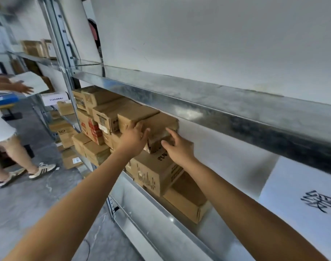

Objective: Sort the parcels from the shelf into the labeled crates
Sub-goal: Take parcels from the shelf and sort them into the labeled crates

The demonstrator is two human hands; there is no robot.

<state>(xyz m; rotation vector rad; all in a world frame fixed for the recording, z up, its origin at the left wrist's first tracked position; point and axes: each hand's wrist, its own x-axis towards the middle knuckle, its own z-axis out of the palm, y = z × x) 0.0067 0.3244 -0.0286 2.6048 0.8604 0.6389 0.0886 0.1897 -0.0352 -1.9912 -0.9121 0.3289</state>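
Clasping a parcel [161, 125] on the shelf [138, 204] — left hand [134, 138], right hand [178, 148].

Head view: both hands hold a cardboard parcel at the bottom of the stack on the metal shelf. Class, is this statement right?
Not quite. The head view shows the left hand and right hand holding the topmost cardboard parcel on the metal shelf, with other boxes beneath it, not the bottom one.
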